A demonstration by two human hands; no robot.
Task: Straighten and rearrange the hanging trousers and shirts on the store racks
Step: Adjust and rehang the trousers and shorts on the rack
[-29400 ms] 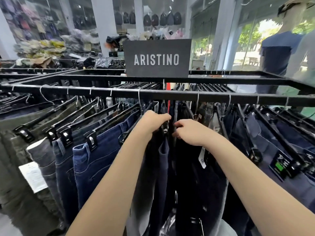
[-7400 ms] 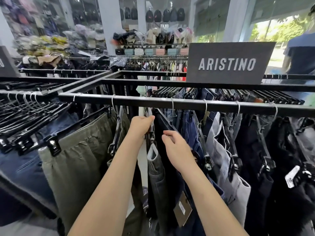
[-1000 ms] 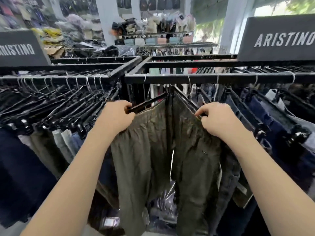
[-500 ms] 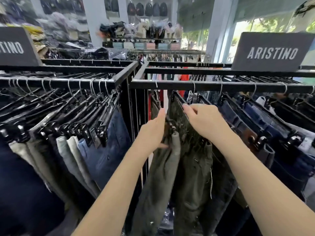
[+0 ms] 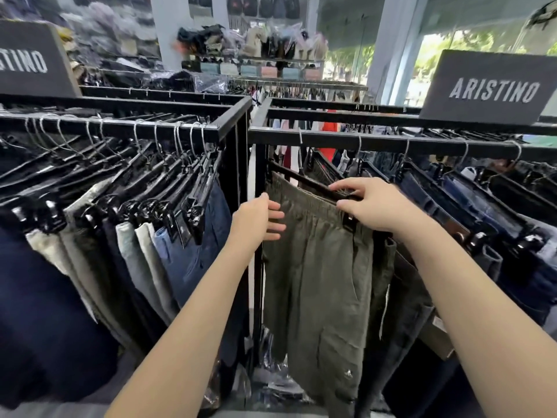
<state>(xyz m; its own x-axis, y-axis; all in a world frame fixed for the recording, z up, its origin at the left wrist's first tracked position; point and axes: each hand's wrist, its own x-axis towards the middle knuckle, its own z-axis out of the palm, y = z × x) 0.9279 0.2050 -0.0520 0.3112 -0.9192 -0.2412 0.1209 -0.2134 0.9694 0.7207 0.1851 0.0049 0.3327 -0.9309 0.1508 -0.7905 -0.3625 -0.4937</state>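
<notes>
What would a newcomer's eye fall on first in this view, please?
Two bare hands meet at the centre over olive trousers hanging at the left end of the right rack: the left hand lies flat on the waistband, while the right hand grips the black hanger. A grey ARISTINO sign stands on the rack at upper right. On the left rack, clipped trousers hang in a tight row.

Olive-green trousers (image 5: 319,267) hung clipped on a black hanger (image 5: 313,184) at the left end of the right rack's front rail (image 5: 391,143), legs straight down.
</notes>
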